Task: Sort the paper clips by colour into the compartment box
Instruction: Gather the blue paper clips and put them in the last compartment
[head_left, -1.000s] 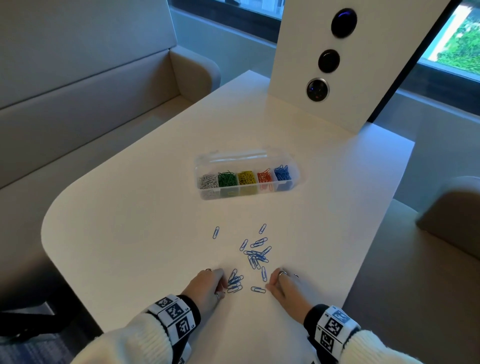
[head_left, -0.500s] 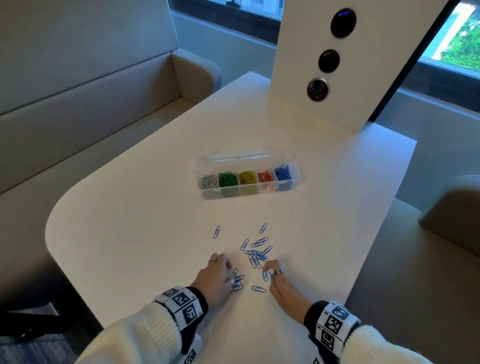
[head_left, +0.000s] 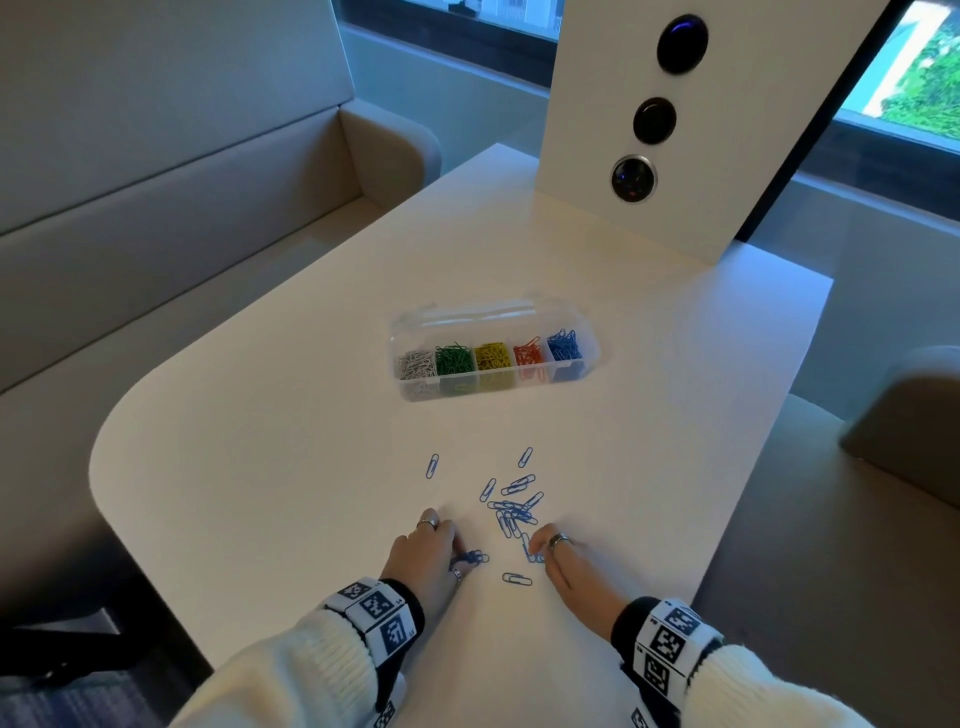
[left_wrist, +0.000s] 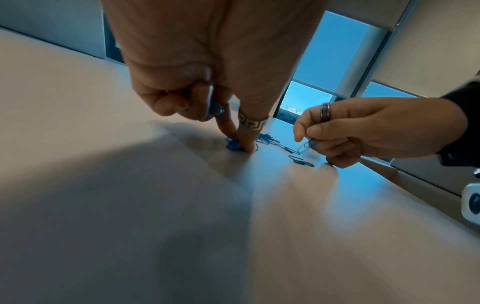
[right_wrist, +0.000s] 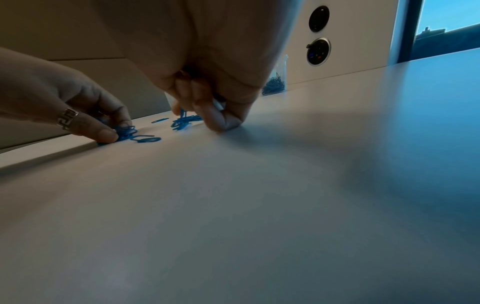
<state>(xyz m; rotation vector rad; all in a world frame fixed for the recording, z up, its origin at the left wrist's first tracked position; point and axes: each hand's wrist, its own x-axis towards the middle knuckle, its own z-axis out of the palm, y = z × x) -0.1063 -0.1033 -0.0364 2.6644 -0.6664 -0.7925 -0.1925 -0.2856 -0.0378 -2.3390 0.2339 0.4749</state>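
The blue paper clips (head_left: 511, 512) lie scattered low in the middle of the head view, flat on the pale smooth surface (head_left: 291, 431), between and just above my two hands. They are thin bent wire with a glossy coat: I judge them nearly weightless, springy, and slippery against this matte top, so they slide rather than lift, and their loops hook each other into tangles. Best to pin one down, tip up a rounded end and nip it across the wire.

My left hand (head_left: 426, 553) has fingers (left_wrist: 246, 142) pressed onto a small bunch of clips at lower centre, with another clip tucked under the curled fingers. My right hand (head_left: 563, 564) pinches a single clip (left_wrist: 307, 146) between thumb and forefinger, other clips just beside it.

The compartment box (head_left: 493, 353) sits at the centre of the frame, well apart from the hands: clear thin plastic, rounded corners, five cells holding white, green, yellow, red and blue, the blue in the rightmost cell.
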